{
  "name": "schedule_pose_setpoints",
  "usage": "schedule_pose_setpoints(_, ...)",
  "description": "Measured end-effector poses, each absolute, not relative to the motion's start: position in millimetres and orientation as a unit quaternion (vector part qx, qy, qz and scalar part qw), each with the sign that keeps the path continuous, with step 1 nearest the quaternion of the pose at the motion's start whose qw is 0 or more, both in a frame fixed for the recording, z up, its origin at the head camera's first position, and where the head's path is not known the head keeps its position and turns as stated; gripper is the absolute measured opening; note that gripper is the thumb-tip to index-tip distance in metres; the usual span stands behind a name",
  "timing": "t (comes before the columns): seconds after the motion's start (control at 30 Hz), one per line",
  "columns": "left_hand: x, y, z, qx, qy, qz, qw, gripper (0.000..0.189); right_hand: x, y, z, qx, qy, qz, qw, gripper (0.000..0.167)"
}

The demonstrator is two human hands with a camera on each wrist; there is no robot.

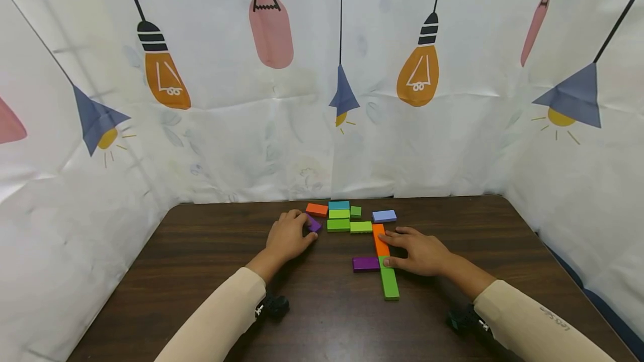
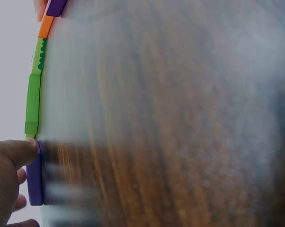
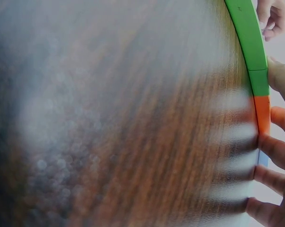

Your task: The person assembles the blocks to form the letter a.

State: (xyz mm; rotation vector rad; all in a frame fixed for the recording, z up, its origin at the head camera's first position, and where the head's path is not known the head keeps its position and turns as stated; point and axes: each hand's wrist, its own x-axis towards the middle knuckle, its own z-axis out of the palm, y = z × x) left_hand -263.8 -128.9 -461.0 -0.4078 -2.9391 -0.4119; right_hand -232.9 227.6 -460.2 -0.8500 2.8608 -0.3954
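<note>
In the head view my left hand [image 1: 289,236] pinches a purple block [image 1: 315,224] that lies at a slant, partly covered by the fingers. In the left wrist view the thumb is on one end of that purple block [image 2: 34,182]. My right hand [image 1: 420,251] has its fingers spread. An index fingertip touches an orange block [image 1: 380,242], and the thumb rests on the long green block [image 1: 389,284] that joins it end to end. In the right wrist view the other fingertips rest on the table beside the orange block [image 3: 262,113].
A dark purple block [image 1: 365,264] abuts the long green one. Several green blocks [image 1: 339,225] are grouped at the back, with a teal block [image 1: 339,205] and a red-orange block [image 1: 317,209]. A light blue block [image 1: 384,216] lies apart on the brown table [image 1: 322,317]. Patterned cloth [image 1: 312,149] hangs behind.
</note>
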Motion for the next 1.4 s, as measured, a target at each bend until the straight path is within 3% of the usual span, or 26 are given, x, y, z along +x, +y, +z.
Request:
schedule_pose_setpoints(0.27,-261,-129,-459,-0.152,-0.976,-0.139,0.075,0.028,-232,228,-461,-0.284,0.948,-0.132,0.064,0.076)
schedule_pose_setpoints(0.87,-251,-139,-459,-0.176,-0.973,-0.132,0.066,0.034,-233,228,-462,-0.283,0.948,-0.129,0.061,0.076)
schedule_pose_setpoints(1.4,-253,-154,-456,-0.231,-0.960,-0.150,0.056,0.023,-233,229,-461,-0.284,0.947,-0.138,0.063,0.076)
